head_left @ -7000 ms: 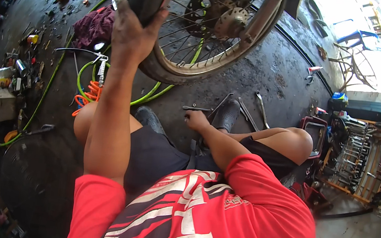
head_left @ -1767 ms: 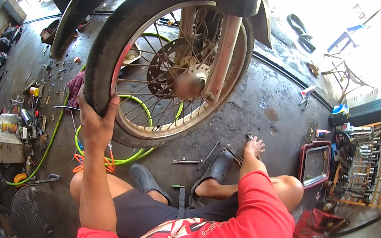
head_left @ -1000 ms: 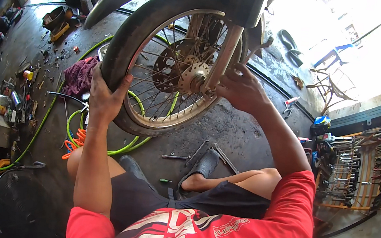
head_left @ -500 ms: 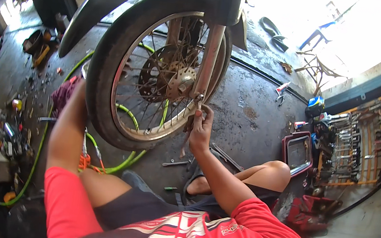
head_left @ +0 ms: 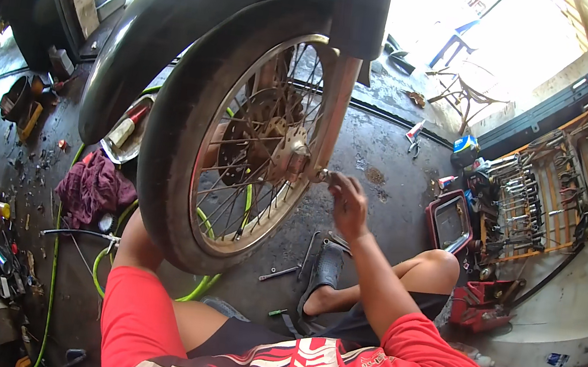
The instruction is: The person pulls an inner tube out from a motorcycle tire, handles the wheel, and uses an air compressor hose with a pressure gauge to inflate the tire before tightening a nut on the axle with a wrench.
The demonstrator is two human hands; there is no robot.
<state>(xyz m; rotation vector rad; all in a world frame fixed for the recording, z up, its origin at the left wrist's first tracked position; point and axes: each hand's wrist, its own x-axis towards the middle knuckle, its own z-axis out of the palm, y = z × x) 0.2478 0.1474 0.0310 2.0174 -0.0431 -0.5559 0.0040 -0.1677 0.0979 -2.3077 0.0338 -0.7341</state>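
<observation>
A motorcycle front wheel (head_left: 166, 137) with wire spokes and a brake disc (head_left: 235, 150) stands before me, under a dark fender (head_left: 131, 36). At the foot of the fork leg (head_left: 336, 115), my right hand (head_left: 349, 206) has its fingers curled, the tips pinching the end of a metal bolt (head_left: 322, 175). My left forearm (head_left: 141, 241) passes behind the tyre. A patch of skin shows faintly through the spokes, but the fingers of my left hand are hidden. The wheel hub (head_left: 294, 145) lies between the two hands.
A purple rag (head_left: 96, 189) and a green hose (head_left: 55, 263) lie left of the wheel. A wrench (head_left: 279, 274) is on the floor near my foot. At right are a dark red tray (head_left: 432, 215), a tool rack (head_left: 522, 202) and a red jack (head_left: 475, 305).
My view has shifted, and the wheel and fork appear farther right. The right hand has changed its hold at the fork foot, its wrist now farther out to the right.
</observation>
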